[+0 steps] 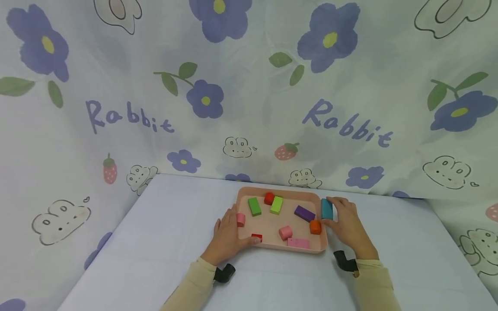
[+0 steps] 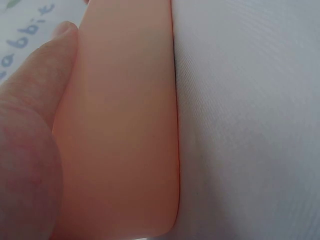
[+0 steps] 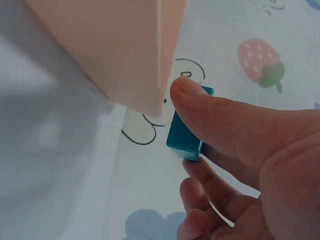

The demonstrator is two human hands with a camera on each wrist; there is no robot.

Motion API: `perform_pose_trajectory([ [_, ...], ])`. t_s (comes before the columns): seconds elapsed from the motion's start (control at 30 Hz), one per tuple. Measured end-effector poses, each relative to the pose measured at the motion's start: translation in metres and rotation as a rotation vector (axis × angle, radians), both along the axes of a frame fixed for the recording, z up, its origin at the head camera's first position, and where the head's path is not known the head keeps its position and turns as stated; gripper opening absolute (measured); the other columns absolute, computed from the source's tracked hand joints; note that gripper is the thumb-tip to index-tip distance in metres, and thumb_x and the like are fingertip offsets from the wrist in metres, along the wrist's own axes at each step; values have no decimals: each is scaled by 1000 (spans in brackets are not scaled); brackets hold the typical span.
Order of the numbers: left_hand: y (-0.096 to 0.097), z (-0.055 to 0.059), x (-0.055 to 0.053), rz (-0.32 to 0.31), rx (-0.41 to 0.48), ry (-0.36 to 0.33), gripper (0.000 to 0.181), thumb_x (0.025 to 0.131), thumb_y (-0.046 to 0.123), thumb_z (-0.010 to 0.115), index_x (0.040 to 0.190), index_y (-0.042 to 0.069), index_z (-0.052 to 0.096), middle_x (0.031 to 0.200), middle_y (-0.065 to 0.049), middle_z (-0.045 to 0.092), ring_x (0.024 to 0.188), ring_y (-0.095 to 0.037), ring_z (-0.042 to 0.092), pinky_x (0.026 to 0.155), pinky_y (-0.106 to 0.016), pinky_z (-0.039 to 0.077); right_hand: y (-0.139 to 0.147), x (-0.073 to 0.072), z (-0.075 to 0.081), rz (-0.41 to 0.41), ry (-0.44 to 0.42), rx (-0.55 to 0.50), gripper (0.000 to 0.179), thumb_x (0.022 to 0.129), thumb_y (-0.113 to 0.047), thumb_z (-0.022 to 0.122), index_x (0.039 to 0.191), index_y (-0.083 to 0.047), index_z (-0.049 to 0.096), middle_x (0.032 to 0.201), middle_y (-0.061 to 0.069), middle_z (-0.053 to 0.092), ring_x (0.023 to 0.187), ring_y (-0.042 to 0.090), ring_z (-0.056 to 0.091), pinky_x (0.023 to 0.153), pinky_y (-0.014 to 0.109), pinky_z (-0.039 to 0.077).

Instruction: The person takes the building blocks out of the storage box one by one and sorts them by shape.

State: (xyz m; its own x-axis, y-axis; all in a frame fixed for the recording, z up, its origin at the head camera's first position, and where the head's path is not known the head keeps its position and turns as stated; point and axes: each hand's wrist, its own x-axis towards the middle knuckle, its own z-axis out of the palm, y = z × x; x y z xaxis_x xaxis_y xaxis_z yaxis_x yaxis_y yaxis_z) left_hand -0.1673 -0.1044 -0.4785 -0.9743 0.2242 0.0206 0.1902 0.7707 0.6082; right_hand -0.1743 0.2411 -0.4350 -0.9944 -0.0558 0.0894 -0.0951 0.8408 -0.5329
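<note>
Beyond the right wall of a peach tray (image 1: 272,247), my right hand (image 1: 348,222) pinches a teal block (image 1: 327,209) between thumb and fingers. The right wrist view shows the thumb across one face of the teal block (image 3: 185,132), close to the tray's outer corner (image 3: 125,55). At the tray's near left corner rests my left hand (image 1: 225,238), its fingers extended along the left side and the thumb reaching over the front rim by a red block (image 1: 256,236). Up close, the left thumb (image 2: 45,75) lies along the tray's rim (image 2: 115,100).
Inside the tray are a green block (image 1: 254,207), a lime block (image 1: 276,205), a red cylinder (image 1: 269,198), a purple block (image 1: 304,213), an orange cylinder (image 1: 315,227), pink cylinders (image 1: 285,233) and a pink block (image 1: 298,243). A patterned cloth (image 1: 253,121) hangs behind the white table (image 1: 155,224).
</note>
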Motion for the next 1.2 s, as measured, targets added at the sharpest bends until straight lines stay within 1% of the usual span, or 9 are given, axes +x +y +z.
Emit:
perform_pose_trajectory([
  [0.2, -1, 0, 3, -6, 3, -1, 117, 78, 55, 79, 157, -6, 18, 160, -23, 28, 148, -42, 21, 116, -68, 11, 5, 2, -5, -31, -5, 16, 68, 89, -11, 77, 145, 7, 43, 145, 33, 37, 126, 49, 34, 105, 65, 38],
  [0.4, -1, 0, 3, -1, -6, -12, 119, 78, 59, 78, 158, -4, 16, 161, -22, 27, 149, -41, 20, 117, -67, 10, 11, 0, -11, -28, 0, 17, 66, 88, -8, 76, 143, 9, 43, 143, 35, 38, 124, 51, 35, 105, 66, 37],
  [0.63, -2, 0, 3, -4, 3, -7, 121, 77, 61, 78, 157, -6, 16, 160, -24, 28, 148, -42, 21, 117, -67, 10, 15, -3, -21, -32, -6, 26, 66, 88, -7, 76, 143, 9, 44, 142, 36, 38, 123, 52, 37, 105, 66, 37],
  [0.77, -2, -1, 3, -1, 1, -7, 122, 77, 61, 78, 157, -6, 16, 160, -23, 27, 149, -41, 20, 117, -67, 11, 16, -5, -24, -38, -19, 26, 65, 88, -6, 75, 143, 10, 43, 142, 37, 38, 123, 52, 37, 106, 66, 36],
  [0.93, -2, -2, 3, -8, -12, 13, 120, 78, 58, 78, 156, -8, 16, 160, -24, 28, 148, -42, 22, 116, -67, 15, 18, -7, -26, -37, -51, 28, 65, 89, -6, 75, 143, 10, 43, 142, 37, 37, 123, 52, 37, 106, 66, 36],
  [1.2, -1, 0, 4, -6, -10, -2, 121, 78, 59, 78, 157, -7, 15, 160, -24, 27, 148, -42, 22, 116, -67, 14, 23, -9, -32, -33, -84, 41, 64, 89, -7, 73, 143, 10, 43, 143, 37, 36, 123, 53, 36, 105, 68, 36],
])
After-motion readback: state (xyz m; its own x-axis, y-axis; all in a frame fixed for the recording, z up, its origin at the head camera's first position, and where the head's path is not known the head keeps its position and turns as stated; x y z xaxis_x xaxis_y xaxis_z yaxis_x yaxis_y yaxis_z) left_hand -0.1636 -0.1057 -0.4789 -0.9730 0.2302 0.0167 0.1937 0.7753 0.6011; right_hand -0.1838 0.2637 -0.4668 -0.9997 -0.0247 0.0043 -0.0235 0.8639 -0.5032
